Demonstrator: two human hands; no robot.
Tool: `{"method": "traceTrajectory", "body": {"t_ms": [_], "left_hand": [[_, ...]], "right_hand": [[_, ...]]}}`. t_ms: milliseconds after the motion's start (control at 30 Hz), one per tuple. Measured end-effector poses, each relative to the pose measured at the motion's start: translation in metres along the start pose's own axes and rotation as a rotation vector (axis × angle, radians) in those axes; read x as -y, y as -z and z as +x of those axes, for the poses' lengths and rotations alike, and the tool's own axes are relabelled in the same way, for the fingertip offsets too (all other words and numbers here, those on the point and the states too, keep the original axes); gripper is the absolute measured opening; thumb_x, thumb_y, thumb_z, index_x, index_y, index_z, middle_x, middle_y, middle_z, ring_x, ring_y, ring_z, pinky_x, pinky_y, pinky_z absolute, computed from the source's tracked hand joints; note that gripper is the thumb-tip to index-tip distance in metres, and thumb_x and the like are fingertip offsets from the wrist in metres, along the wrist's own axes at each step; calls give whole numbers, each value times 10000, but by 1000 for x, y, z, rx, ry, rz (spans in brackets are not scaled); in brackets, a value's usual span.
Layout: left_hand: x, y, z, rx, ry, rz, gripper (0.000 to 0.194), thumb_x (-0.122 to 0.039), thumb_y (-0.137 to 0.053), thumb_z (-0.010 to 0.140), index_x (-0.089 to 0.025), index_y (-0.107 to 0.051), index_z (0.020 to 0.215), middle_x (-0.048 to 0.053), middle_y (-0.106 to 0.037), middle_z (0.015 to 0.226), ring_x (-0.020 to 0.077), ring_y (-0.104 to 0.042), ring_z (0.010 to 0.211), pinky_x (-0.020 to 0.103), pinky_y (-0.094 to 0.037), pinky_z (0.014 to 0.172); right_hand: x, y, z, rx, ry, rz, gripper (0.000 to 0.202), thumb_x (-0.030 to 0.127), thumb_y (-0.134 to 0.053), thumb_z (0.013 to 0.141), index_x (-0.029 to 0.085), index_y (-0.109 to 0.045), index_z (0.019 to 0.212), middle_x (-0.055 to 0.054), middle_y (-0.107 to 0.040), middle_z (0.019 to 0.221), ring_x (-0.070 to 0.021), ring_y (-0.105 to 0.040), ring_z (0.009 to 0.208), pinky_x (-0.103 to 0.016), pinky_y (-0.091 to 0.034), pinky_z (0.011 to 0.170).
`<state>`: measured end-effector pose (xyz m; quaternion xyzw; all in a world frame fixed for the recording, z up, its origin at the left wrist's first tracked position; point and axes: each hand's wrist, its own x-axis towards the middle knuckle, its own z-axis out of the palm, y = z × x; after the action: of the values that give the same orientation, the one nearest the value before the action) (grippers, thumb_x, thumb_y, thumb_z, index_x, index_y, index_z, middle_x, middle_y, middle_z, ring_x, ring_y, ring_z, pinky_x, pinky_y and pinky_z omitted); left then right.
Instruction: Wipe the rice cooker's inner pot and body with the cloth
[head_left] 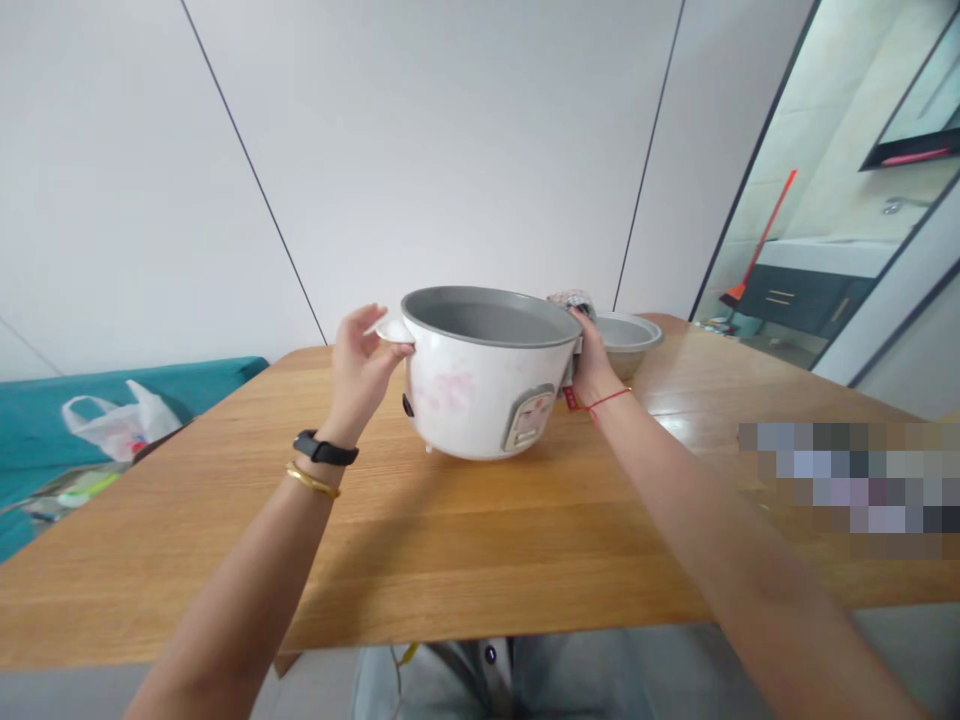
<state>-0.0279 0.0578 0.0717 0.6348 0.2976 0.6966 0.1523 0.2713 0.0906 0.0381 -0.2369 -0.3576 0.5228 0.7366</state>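
A white rice cooker (pixel 469 395) with a faded pink pattern and a grey inside is between my hands over the table. It has no lid on, and its control panel faces me, towards the right. My left hand (pixel 361 358) is at its left handle (pixel 395 330), the thumb against the handle and the fingers curled behind. On the other side, my right hand (pixel 591 355) grips the right edge, with a patterned cloth (pixel 574 299) bunched at its fingers. The right handle is hidden. Whether the cooker's base touches the wood is hard to tell.
Behind my right hand stands a light bowl-shaped pot (pixel 634 332) on the wooden table (pixel 420 560). A white plastic bag (pixel 124 425) lies on the teal bench (pixel 217 385) at left. A pixelated patch covers the table's right side. An orange broom (pixel 765 235) leans beyond the doorway.
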Motion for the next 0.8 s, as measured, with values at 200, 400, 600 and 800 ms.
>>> {"method": "traceTrajectory", "body": {"t_ms": [200,400,600,800], "left_hand": [[88,-17,3,94,475,-404,396,-539,-791,748,-223,-666,951,42,-731,994,165,-673,898,250,-543,721],[136,-19,4,222,590,-428,446,-546,-765,797,-222,-655,1083,44,-729,1050,166,-655,943,246,-527,766],[161,-27,0,254,640,-416,415,-574,-678,869,-247,-628,1120,33,-704,1092,173,-622,1028,247,-515,797],[172,-30,4,276,656,-413,385,-538,-617,924,-243,-619,1173,50,-694,1107,175,-618,1015,232,-514,738]], "right_hand": [[-46,-2,38,-194,101,-36,287,395,-678,742,233,-632,974,33,-715,891,-143,-681,827,-327,-566,850],[-74,15,57,-304,240,-85,401,370,-739,677,212,-629,1028,18,-694,947,-147,-662,853,-314,-555,843],[-80,23,69,-306,310,-226,402,402,-691,738,200,-632,1080,-14,-699,1040,-188,-665,992,-372,-531,941],[-104,17,-11,-315,639,-991,538,354,-486,913,207,-533,1428,-140,-522,1344,-290,-472,1326,-527,-346,1145]]}}
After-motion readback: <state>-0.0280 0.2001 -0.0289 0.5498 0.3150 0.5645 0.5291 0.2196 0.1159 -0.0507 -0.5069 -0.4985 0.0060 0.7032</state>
